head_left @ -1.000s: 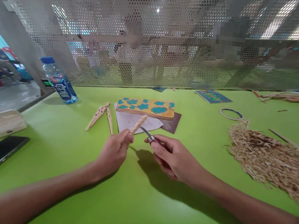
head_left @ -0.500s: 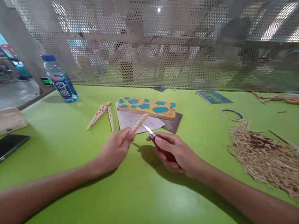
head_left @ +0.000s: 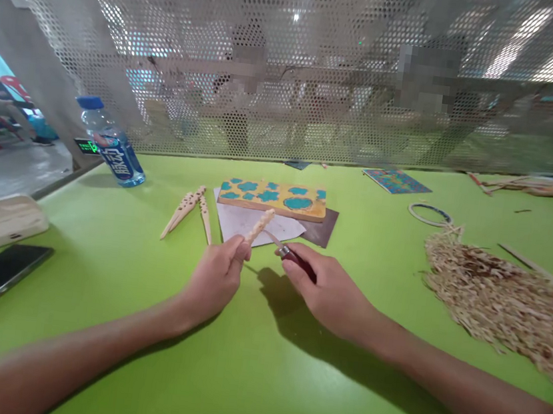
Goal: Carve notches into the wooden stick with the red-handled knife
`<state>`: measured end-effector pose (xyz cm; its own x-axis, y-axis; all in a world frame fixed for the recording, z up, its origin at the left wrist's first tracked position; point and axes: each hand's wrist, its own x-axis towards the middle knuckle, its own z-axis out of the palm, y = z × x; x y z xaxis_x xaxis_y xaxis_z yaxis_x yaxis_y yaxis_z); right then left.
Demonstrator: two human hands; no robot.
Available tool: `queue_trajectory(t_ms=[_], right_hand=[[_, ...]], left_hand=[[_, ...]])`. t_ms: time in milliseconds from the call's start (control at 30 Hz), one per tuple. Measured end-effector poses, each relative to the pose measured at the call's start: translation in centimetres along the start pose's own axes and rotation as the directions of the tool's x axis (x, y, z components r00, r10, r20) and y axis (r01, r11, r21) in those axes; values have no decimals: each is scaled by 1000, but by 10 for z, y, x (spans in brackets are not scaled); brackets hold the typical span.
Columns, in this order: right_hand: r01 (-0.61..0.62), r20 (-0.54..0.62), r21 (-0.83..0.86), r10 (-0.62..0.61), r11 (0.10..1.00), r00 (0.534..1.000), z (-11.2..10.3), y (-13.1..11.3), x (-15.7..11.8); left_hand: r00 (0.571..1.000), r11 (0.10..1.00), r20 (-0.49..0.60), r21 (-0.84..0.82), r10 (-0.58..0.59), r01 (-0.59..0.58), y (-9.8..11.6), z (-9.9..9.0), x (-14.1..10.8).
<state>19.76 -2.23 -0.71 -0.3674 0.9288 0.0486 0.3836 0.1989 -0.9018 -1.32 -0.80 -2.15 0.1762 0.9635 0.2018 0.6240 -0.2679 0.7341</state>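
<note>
The left hand (head_left: pixel 213 284) is closed and holds a carved wooden stick (head_left: pixel 257 227) between thumb and fingers, its tip pointing up and away. The right hand (head_left: pixel 324 291) is also closed, around a small knife (head_left: pixel 291 256) with a dark handle, and the blade is just beside the stick. Beyond the hands lies a painted wooden board (head_left: pixel 272 197). Left of the left hand lie two carved sticks (head_left: pixel 186 212). Right of the right hand lies a pile of wood shavings (head_left: pixel 497 294).
</note>
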Motion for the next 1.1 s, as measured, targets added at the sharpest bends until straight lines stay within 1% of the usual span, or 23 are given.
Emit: queue_trajectory(t_ms=[33,67,100,167,233,300,367,467,533,567,600,633,667,700,733,767,800,833,900,967,1000,1033,1100], right_hand=[[58,-58,-153,-68,986,996,3,-2,-2],[87,-89,-246,-112,965,990,5,-3,-4],[94,-97,-269,-124,958,987,7,-4,-6],[54,-68,-136,-63,989,996,8,-7,-8],[-72,45,131,67,989,997,6,-9,-9],[-245,191,362,186,899,964,1,-11,-8],[-351,289,499,230,793,929,-5,-12,-7],[-446,402,599,232,665,886,-14,-13,-5],[-500,467,615,230,609,854,-16,-14,-4],[-509,475,608,234,610,848,-16,-15,-4],[-493,455,582,244,647,856,-14,-16,-4],[-441,394,526,251,728,884,-11,-16,-4],[-347,292,419,237,839,927,-8,-16,-4],[-226,165,250,188,942,968,-4,-15,-5],[-109,49,42,107,993,993,0,-14,-5],[-22,-31,-154,17,988,999,3,-12,-6],[29,-69,-295,-51,955,996,6,-11,-7],[48,-81,-366,-84,929,993,8,-9,-8],[40,-51,-329,-61,943,997,9,-9,-10],[-18,27,-125,22,992,999,7,-12,-11],[-83,89,8,82,996,993,6,-14,-12],[-163,158,136,141,977,977,4,-16,-12],[-307,280,332,218,892,935,0,-21,-12]], left_hand=[[1000,1000,-5,21,7,-7,1,0,-1],[1000,999,-4,33,11,-11,1,0,-1],[1000,999,0,38,12,-12,2,0,-2],[1000,999,12,31,9,-9,2,0,-4],[1000,1000,25,27,9,-10,1,0,-4],[999,1000,31,28,11,-12,1,0,-4],[999,1000,32,30,9,-10,0,0,-3],[1000,999,27,30,12,-13,-1,0,-2],[1000,1000,23,22,14,-15,-1,0,-2],[1000,1000,22,16,11,-12,-2,0,-2],[1000,1000,19,11,5,-5,-2,0,-2],[1000,1000,14,11,-1,1,-2,0,-2],[1000,1000,8,15,-4,4,-2,1,-3],[1000,1000,2,23,-3,3,-2,1,-3],[1000,999,-2,33,3,-3,-1,1,-3],[1000,999,-2,43,11,-11,-1,2,-3],[1000,999,1,51,19,-19,-1,2,-3],[1000,998,6,60,25,-25,-1,2,-3],[999,997,14,71,31,-32,0,2,-3],[999,997,21,69,38,-39,0,2,-4],[999,997,23,64,42,-43,0,2,-5],[999,997,25,58,44,-45,0,2,-5],[999,998,25,52,44,-45,0,2,-6]])
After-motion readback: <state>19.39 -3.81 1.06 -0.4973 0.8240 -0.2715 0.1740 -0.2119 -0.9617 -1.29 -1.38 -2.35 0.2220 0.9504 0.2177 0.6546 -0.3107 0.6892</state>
